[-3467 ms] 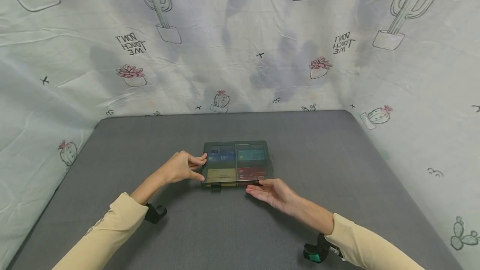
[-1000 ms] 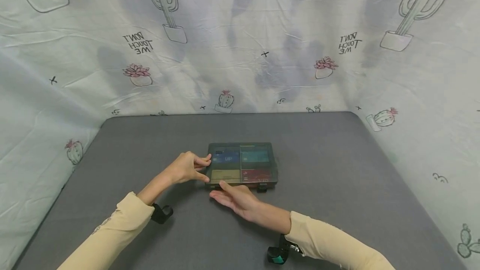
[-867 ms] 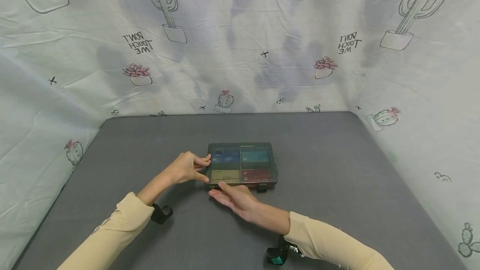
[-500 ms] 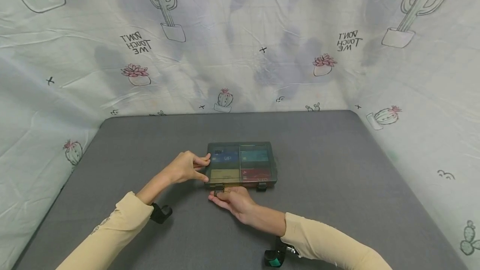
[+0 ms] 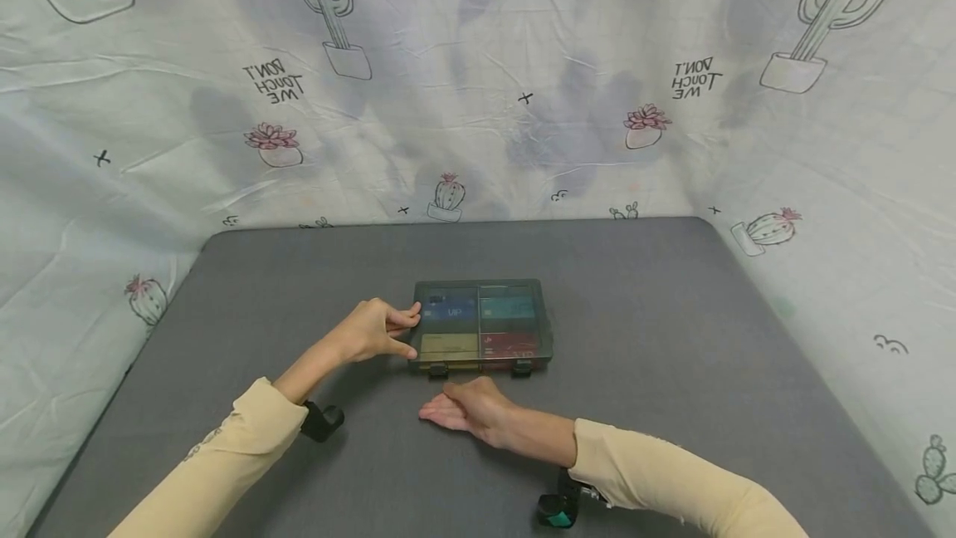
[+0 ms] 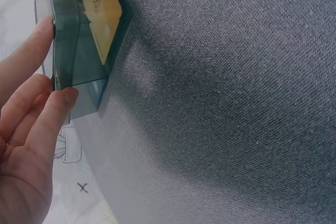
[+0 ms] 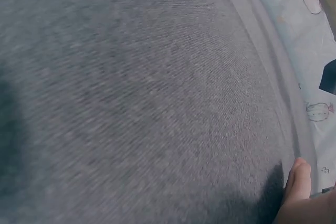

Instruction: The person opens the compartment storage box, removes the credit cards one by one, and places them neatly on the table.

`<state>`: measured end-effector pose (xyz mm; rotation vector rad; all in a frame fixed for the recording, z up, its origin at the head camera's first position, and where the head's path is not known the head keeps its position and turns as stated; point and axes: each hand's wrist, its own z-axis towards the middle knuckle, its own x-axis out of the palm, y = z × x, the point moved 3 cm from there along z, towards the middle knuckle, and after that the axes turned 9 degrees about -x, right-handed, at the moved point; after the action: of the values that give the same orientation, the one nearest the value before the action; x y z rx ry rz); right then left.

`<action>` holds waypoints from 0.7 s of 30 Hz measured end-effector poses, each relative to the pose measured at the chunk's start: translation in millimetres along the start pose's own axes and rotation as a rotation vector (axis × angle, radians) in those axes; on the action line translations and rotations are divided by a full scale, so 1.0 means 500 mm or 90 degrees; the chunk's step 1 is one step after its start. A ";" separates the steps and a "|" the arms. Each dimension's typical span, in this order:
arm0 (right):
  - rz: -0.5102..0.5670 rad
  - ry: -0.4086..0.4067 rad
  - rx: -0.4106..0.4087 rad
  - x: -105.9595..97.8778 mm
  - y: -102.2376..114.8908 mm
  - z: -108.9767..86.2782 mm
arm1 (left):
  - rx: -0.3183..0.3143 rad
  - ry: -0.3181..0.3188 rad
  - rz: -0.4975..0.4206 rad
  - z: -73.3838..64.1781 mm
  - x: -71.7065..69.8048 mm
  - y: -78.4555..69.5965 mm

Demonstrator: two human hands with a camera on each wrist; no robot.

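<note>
A flat see-through green plastic card box (image 5: 543,326) lies on the grey table, its lid down. Blue, teal, yellow and red cards show in its compartments, one reading VIP. Two dark latches, a left latch (image 5: 437,371) and a right latch (image 5: 521,369), are on its front edge; whether they are fastened I cannot tell. My left hand (image 5: 371,332) holds the box's left side with bent thumb and fingers, its fingertips on the green wall (image 6: 64,51). My right hand (image 5: 474,410) is just in front of the box, apart from it, fingers extended and holding nothing.
The grey cloth-covered table (image 5: 672,405) surrounds the box. A white curtain (image 5: 523,56) with cactus prints hangs behind and at both sides. Black wrist mounts, a left mount (image 5: 323,422) and a right mount (image 5: 558,506), stick out below the cuffs.
My right hand went from the front right corner to the left latch, had its fingers on it, and is now drawn back toward me. My left hand stays on the box's left side.
</note>
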<state>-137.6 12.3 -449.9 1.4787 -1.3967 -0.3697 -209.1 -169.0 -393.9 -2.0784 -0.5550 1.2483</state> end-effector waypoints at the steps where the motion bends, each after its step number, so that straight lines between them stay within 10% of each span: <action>1: -0.003 -0.002 0.002 -0.003 0.001 -0.002 | 0.008 0.001 0.004 0.000 -0.001 -0.001; 21: -0.076 -0.094 -0.118 -0.131 0.077 -0.119 | -0.010 0.015 -0.017 0.000 -0.004 0.010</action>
<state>-130.4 103.5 -419.9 1.4085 -1.3524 -0.6770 -209.6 -173.9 -396.4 -2.0899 -0.5823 1.2063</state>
